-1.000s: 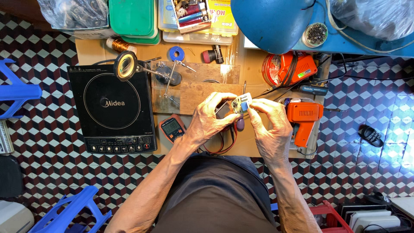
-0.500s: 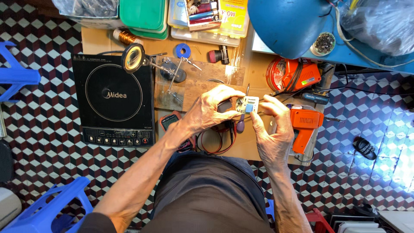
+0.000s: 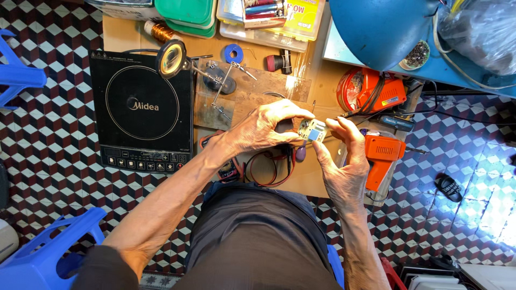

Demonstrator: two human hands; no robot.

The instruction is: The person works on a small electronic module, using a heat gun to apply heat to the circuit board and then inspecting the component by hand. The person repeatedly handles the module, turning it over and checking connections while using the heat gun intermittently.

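1. Pale and boxy, a small circuit module [image 3: 312,129] sits right between both hands, held up over the middle of the wooden workbench [image 3: 328,88].
2. Left hand [image 3: 263,129] arches over it from the left, fingertips closed on the module's top edge, thumb tucked underneath.
3. Right hand [image 3: 344,164] comes up from below, thumb and fingers pinched shut on the module's right side.
4. Under the hands, red and black test leads [image 3: 271,166] loop across the bench, just beside a small meter [image 3: 228,171] half hidden by the left wrist.
5. Over on the left, a black induction cooktop [image 3: 141,110], with a white label strip along its upper edge and a row of buttons at its near edge.
6. A round magnifier on a helping-hands stand [image 3: 173,58] leans over the cooktop's corner.
7. Back edge now: green lidded boxes [image 3: 192,13], then a clear tray carrying a yellow packet with red lettering [image 3: 301,13].
8. A blue solder spool [image 3: 233,53] lies just in front of the tray.
9. On the right, an orange glue gun [image 3: 380,156] lies near the right hand, and a round red case with an orange device [image 3: 371,91] sits behind it.
10. A big blue lamp shade [image 3: 381,27] hangs over the far right corner.
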